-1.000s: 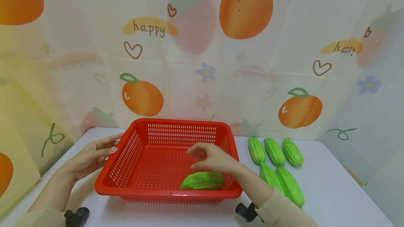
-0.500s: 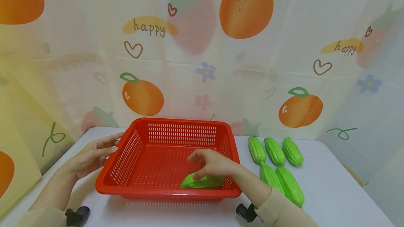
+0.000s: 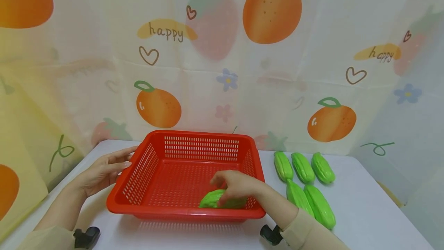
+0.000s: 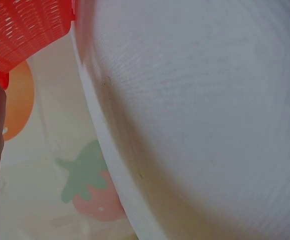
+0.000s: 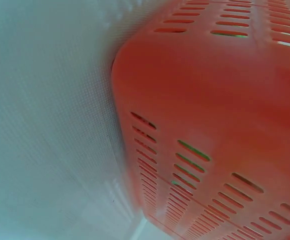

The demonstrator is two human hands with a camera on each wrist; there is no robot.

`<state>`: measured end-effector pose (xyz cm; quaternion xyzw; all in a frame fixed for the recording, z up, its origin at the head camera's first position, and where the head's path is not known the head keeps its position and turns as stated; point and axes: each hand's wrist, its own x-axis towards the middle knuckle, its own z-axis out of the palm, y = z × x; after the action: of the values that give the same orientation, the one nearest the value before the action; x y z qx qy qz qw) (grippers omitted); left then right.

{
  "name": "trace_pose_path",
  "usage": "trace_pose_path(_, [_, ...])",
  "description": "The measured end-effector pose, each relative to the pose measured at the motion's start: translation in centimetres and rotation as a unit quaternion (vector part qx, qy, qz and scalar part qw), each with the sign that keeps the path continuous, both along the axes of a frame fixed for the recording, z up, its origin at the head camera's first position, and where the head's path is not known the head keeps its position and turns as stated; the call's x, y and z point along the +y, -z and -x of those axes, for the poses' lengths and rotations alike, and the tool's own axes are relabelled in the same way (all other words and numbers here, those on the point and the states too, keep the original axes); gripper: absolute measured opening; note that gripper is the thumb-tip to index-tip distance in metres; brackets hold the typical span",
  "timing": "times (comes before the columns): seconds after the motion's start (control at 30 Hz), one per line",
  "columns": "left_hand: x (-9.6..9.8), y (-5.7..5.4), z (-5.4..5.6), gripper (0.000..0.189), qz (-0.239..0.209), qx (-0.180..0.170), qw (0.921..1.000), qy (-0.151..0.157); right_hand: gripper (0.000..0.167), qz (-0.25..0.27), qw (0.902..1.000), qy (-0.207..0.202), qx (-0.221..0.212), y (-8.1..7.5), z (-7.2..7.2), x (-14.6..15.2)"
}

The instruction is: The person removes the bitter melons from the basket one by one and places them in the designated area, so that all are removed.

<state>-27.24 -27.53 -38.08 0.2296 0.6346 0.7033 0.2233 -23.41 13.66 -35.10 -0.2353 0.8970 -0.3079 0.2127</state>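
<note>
A green bitter melon (image 3: 209, 199) lies inside the red plastic basket (image 3: 184, 212), against its near wall at the right. My right hand (image 3: 237, 184) reaches over the basket's right side and holds this melon, its thumb on the near side and its other fingers curled over the far side, partly hidden. At the basket's left rim my left hand (image 3: 102, 173) holds on, thumb at the rim and fingertips out of sight behind it. In the right wrist view the slotted basket wall (image 5: 210, 100) fills the right part, with bits of green showing through.
Several green bitter melons (image 3: 303, 168) lie on the white table (image 3: 364, 203) to the right of the basket, in two rows. A fruit-printed cloth (image 3: 243, 99) hangs behind the table. Dark wrist cameras (image 3: 271, 235) sit at both wrists.
My right hand has come down from above the bitter melon, and its thumb and fingers have closed round it. My left hand and the basket stay in place.
</note>
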Motion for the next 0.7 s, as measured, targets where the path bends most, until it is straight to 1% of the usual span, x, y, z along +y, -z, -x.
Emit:
trace_pose_path(0.27, [0.01,-0.02,-0.06,0.049,0.001,-0.003,1.0000,-0.005,0.044,-0.026,0.9994,-0.003,-0.020,0.06,-0.12,0.09])
trace_pose_path(0.47, [0.10,-0.08,-0.13,0.049,-0.001,-0.006,1.0000,-0.003,0.047,-0.025,0.9993,-0.012,-0.023,0.07,-0.31,0.12])
trace_pose_path(0.7, [0.01,0.07,0.01,0.050,-0.002,-0.003,1.0000,0.000,0.049,-0.030,0.9991,-0.005,-0.030,0.14,-0.28,0.13])
